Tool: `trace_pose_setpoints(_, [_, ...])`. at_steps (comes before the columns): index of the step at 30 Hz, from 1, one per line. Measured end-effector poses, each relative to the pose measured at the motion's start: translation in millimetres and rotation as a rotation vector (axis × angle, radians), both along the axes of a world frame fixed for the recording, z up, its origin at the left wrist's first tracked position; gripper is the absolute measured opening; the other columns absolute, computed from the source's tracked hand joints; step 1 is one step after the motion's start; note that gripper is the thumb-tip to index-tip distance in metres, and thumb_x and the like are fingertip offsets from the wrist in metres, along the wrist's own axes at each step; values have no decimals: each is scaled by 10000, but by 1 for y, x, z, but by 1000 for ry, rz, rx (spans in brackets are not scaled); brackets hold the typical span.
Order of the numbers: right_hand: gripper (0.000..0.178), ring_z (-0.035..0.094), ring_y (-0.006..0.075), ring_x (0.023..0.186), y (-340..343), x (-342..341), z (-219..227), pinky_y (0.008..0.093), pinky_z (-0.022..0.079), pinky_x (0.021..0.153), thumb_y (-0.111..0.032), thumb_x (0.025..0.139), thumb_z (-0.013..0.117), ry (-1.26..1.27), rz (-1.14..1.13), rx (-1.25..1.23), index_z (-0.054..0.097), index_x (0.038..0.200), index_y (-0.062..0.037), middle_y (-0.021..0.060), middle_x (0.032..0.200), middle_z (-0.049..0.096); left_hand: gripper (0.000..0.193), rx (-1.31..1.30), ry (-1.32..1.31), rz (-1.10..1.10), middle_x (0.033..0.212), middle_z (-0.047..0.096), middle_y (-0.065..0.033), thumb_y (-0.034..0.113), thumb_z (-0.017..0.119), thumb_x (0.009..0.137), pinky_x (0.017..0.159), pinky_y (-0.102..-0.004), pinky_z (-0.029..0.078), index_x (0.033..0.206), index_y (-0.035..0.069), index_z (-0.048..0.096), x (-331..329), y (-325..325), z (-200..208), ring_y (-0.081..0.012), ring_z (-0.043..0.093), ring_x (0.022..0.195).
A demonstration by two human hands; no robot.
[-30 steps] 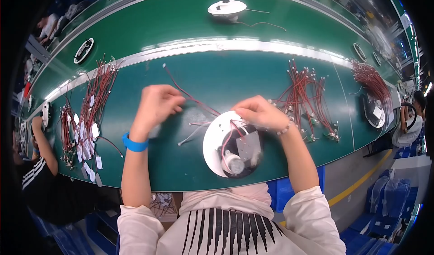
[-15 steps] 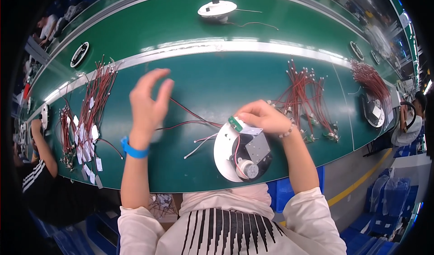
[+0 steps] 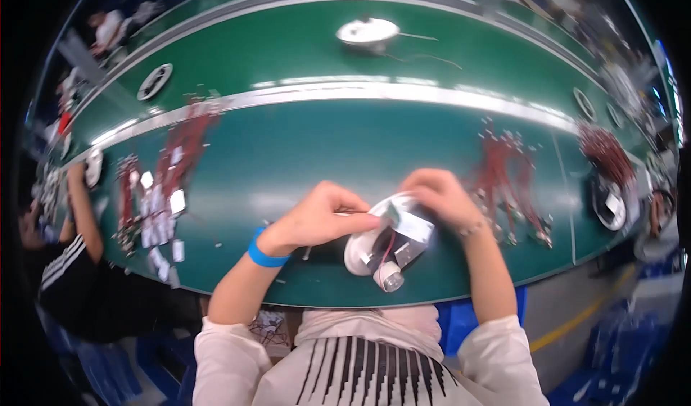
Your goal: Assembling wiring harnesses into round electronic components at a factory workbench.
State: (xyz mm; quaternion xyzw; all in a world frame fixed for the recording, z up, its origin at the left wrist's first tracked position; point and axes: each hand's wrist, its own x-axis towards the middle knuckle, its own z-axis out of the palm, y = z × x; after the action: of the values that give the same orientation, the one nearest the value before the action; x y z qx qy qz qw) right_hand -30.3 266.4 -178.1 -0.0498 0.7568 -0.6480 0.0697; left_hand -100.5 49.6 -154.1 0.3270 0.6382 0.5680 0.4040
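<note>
The round white lamp point(image 3: 385, 242) lies near the front edge of the green bench point(image 3: 302, 140), with both hands on it. The right hand point(image 3: 440, 196) has its grip closed around the far rim, while the left hand point(image 3: 317, 217) pinches a thin wire point(image 3: 353, 211) at the lamp's side. It looks light and rigid; the rim gives the safest hold, since the wires seem delicate.
</note>
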Motion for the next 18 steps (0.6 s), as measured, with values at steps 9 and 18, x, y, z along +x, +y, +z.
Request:
trace_pose_setpoints(9, [191,548,114,743,2,10,-22,217,448,613,-57,708,594,11,-91,-72,561,883,10,69,843,580,202,-363,741,814,631,590,-35,127,671,661,503,-201,414,758,-43,623,-82,-121,60,-59,516,562])
trace_pose_setpoints(18, [102,521,125,525,-27,3,-20,220,405,480,-86,640,650,336,-172,410,599,677,-6,68,628,564,242,-1212,1194,1273,760,598,-149,253,684,623,658,-387,469,747,54,623,-183,-234,6,-307,584,745])
